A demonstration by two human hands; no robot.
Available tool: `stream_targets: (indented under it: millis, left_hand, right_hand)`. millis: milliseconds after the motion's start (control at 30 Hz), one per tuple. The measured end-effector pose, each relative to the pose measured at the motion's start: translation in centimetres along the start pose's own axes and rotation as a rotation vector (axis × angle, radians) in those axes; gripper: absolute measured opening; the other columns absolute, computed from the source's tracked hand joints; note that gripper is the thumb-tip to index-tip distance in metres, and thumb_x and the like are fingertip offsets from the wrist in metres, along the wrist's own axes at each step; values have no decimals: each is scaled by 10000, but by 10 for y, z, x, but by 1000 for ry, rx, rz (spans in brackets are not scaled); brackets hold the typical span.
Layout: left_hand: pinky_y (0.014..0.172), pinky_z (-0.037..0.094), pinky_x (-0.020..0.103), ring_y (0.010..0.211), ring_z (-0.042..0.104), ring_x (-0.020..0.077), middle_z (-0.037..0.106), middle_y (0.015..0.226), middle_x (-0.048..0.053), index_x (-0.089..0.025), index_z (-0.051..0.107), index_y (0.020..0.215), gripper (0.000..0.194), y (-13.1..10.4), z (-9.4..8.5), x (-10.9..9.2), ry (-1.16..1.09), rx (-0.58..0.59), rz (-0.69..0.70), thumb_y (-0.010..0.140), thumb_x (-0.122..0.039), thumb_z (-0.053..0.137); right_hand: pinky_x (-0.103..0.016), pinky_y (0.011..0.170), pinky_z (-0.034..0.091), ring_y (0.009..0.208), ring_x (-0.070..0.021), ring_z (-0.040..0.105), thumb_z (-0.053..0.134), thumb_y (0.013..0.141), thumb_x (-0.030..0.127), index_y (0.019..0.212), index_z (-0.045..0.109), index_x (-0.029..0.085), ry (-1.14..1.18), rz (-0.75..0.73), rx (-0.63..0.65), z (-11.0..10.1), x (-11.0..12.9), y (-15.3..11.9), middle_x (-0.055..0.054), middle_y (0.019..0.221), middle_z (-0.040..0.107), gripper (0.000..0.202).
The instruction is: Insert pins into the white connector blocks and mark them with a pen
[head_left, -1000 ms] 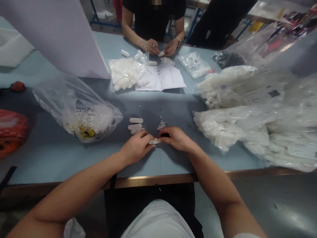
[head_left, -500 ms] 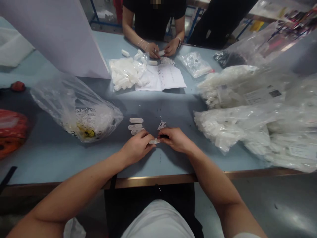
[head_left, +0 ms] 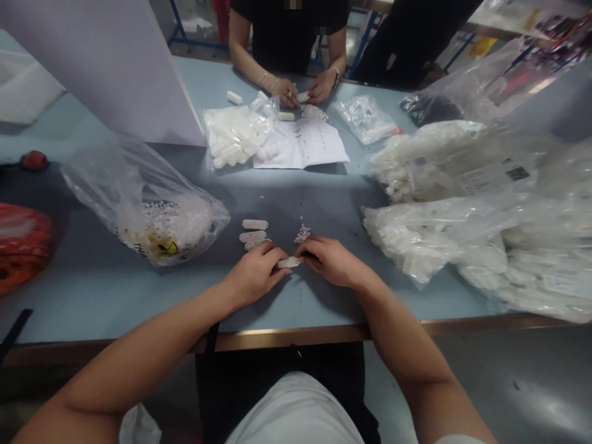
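Observation:
My left hand (head_left: 257, 273) pinches the left end of a small white plastic piece (head_left: 288, 263) above the table's near part. At its right end, my right hand (head_left: 329, 260) has its fingers pressed together; whether they grip the piece or something tiny is too small to tell. Just beyond my right fingers lies a little pile of tiny white parts (head_left: 303, 233). Similar white pieces (head_left: 254, 224) lie in a column beyond my left hand, the nearest partly covered by it.
A clear bag of tiny white parts (head_left: 169, 225) stands at left, near a red-orange bundle (head_left: 21, 246). Big bags of white pieces (head_left: 416, 237) fill the right side. Opposite, a person's hands (head_left: 319, 86) work behind a paper sheet (head_left: 319, 145) and another bag (head_left: 238, 135).
The white piece between my hands has tilted slightly, showing more of its flat face. My right hand has shifted a touch; my left hand stays nearly in place.

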State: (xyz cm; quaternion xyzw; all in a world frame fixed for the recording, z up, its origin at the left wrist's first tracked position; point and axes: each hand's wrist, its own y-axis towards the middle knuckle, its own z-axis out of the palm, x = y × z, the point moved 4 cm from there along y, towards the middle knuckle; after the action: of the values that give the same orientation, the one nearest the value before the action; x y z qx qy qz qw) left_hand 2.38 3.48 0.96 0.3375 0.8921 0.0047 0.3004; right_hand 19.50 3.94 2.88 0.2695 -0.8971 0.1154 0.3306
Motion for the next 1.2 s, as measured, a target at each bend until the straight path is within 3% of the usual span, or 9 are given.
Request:
stream_targets:
  millis: [400,767,1033,1200]
  left_hand:
    - [760,503,266,806,584,145,573,873,33,-183,601,926,121,-2,3,0,31,-24,64,859,-284,587]
    - [787,507,275,849,589,155,589,939,60,-178,606,970,152,-4,4,-3,47,-4,107,871,-288,568]
    - [782,507,285,845,587,155,592,941,56,-191,617,975,147,-2,3,0,45,13,104,880,-284,554]
    - [752,509,277,809,591,148,592,910,45,-193,624,956,144,0,1,2,27,24,42,873,-296,568]
  right_hand:
    - [-250,733,417,812,-151,578,564,860,144,893,655,178,-44,23,3,2,1,2,-54,901,640,103]
    - [-227,693,398,752,-127,581,604,781,108,844,654,178,96,112,37,5,-8,4,-23,827,668,107]
    - [-232,663,386,740,-134,571,614,800,243,827,643,180,247,260,42,10,-13,6,-2,804,665,74]
    - [-231,675,386,765,-142,577,615,808,310,859,671,175,338,251,77,7,-16,4,-1,806,673,155]
